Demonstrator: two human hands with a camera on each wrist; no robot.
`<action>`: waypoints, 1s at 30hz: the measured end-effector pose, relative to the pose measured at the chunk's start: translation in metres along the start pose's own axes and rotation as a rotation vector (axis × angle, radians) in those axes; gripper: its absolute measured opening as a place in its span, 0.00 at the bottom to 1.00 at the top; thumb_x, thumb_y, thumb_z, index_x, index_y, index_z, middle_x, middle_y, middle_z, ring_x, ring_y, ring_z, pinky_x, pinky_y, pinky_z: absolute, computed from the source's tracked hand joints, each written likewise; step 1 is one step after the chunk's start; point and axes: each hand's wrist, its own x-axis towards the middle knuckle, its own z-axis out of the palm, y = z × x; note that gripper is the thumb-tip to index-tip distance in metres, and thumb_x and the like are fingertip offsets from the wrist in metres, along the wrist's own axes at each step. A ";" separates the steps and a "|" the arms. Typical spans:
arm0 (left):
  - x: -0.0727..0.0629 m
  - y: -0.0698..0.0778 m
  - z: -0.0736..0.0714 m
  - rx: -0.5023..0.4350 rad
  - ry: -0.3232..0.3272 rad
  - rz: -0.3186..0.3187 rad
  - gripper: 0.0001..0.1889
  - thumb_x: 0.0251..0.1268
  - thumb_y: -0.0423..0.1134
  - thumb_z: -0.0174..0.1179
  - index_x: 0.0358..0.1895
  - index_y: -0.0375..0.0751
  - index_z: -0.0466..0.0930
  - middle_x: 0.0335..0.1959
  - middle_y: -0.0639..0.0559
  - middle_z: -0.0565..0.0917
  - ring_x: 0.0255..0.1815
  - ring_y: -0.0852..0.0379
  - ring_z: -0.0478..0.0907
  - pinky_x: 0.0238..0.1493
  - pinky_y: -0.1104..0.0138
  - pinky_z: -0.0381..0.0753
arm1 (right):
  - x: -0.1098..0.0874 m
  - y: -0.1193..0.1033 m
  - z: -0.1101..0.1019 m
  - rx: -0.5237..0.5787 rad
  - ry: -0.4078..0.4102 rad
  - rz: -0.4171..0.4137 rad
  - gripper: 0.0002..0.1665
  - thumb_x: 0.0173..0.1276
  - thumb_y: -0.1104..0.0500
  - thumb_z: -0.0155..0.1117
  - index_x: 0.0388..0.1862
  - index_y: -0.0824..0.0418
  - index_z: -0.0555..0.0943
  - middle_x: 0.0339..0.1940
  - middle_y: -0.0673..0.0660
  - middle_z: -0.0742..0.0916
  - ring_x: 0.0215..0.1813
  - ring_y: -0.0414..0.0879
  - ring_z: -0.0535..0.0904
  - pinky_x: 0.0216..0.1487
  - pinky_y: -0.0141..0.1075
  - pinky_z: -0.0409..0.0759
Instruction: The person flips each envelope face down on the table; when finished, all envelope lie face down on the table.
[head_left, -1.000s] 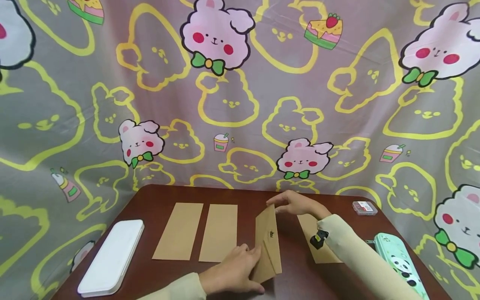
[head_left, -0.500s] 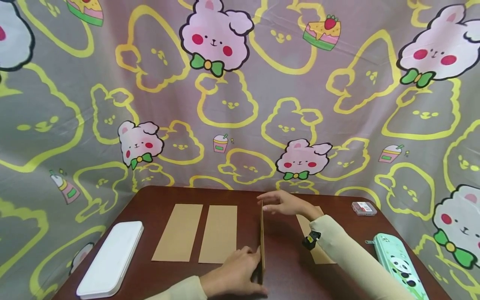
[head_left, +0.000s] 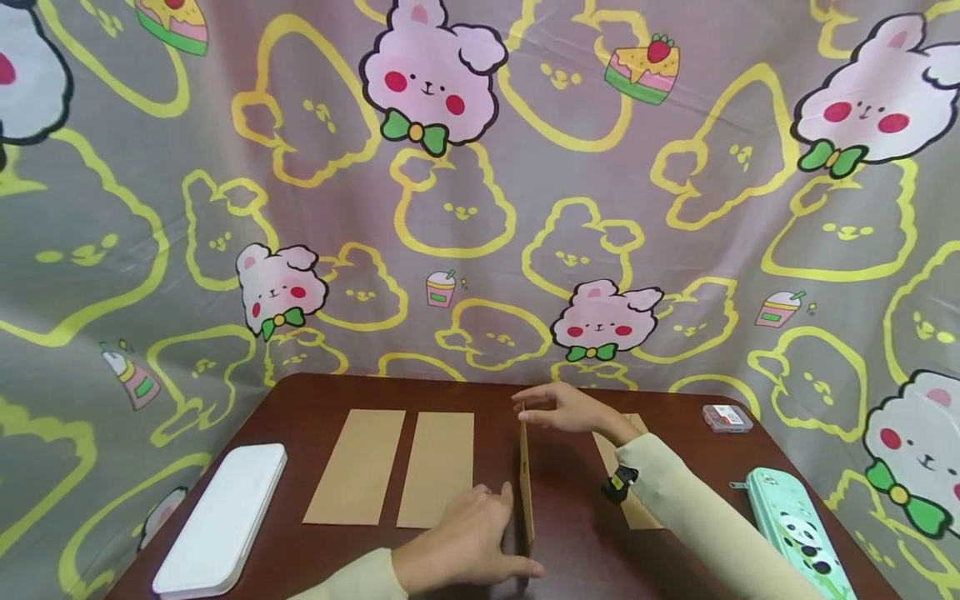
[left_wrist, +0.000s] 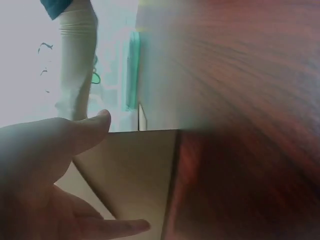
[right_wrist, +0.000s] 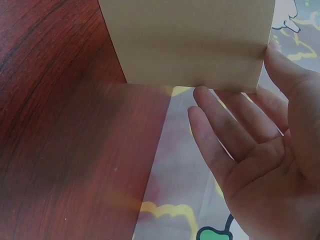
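Observation:
A tan kraft-paper envelope [head_left: 527,492] stands on its long edge on the table, seen almost edge-on in the head view. At its far upper corner, my right hand [head_left: 562,408] pinches it between thumb and fingers. The right wrist view shows that hand's thumb [right_wrist: 280,67] on one edge of the envelope [right_wrist: 190,45], with some fingertips hidden behind the paper. My left hand [head_left: 461,537] is at the envelope's near end, thumb and fingers spread apart. In the left wrist view, the envelope [left_wrist: 137,170] lies beside these straight fingers; contact is hard to judge.
Two flat tan paper rectangles [head_left: 356,467] lie left of centre; another [head_left: 633,500] is partly under the right forearm. A white case [head_left: 221,521] sits at left. At right are a mint panda pouch [head_left: 798,529] and a small clear box [head_left: 727,418]. A patterned curtain [head_left: 480,208] hangs behind.
The envelope has turned from angled, flap showing, to upright and nearly edge-on. My right hand has shifted slightly left with it. The left fingers have spread away from the paper.

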 end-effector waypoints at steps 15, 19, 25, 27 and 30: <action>-0.006 0.005 -0.029 -0.122 0.221 0.231 0.33 0.63 0.63 0.67 0.70 0.59 0.76 0.46 0.60 0.81 0.43 0.68 0.74 0.41 0.75 0.71 | 0.001 -0.003 0.001 0.003 -0.021 -0.013 0.27 0.77 0.50 0.62 0.70 0.59 0.77 0.62 0.61 0.87 0.57 0.61 0.86 0.50 0.40 0.87; -0.004 0.002 -0.029 -0.118 0.226 0.286 0.19 0.64 0.62 0.67 0.53 0.61 0.87 0.39 0.64 0.84 0.40 0.71 0.73 0.41 0.78 0.67 | 0.001 -0.003 0.001 -0.013 -0.018 -0.022 0.27 0.77 0.50 0.63 0.70 0.59 0.77 0.62 0.60 0.87 0.56 0.54 0.87 0.49 0.39 0.87; -0.003 -0.003 -0.027 -0.066 0.219 0.351 0.17 0.63 0.62 0.67 0.49 0.60 0.89 0.35 0.67 0.84 0.38 0.73 0.73 0.40 0.79 0.65 | 0.000 0.000 0.003 0.013 -0.013 -0.010 0.29 0.77 0.50 0.62 0.72 0.59 0.75 0.64 0.65 0.85 0.59 0.54 0.86 0.52 0.47 0.87; -0.002 -0.003 -0.027 -0.049 0.226 0.360 0.16 0.64 0.61 0.67 0.49 0.60 0.89 0.35 0.67 0.84 0.39 0.72 0.74 0.41 0.79 0.66 | -0.001 0.001 0.005 0.056 -0.011 0.012 0.28 0.78 0.50 0.61 0.73 0.59 0.74 0.65 0.67 0.84 0.61 0.57 0.86 0.53 0.52 0.86; -0.001 -0.003 -0.027 -0.041 0.230 0.362 0.16 0.65 0.61 0.67 0.49 0.61 0.90 0.35 0.68 0.84 0.39 0.72 0.74 0.41 0.79 0.67 | -0.002 0.007 0.010 0.122 -0.008 0.049 0.26 0.82 0.49 0.53 0.71 0.61 0.75 0.66 0.68 0.83 0.62 0.58 0.85 0.54 0.55 0.86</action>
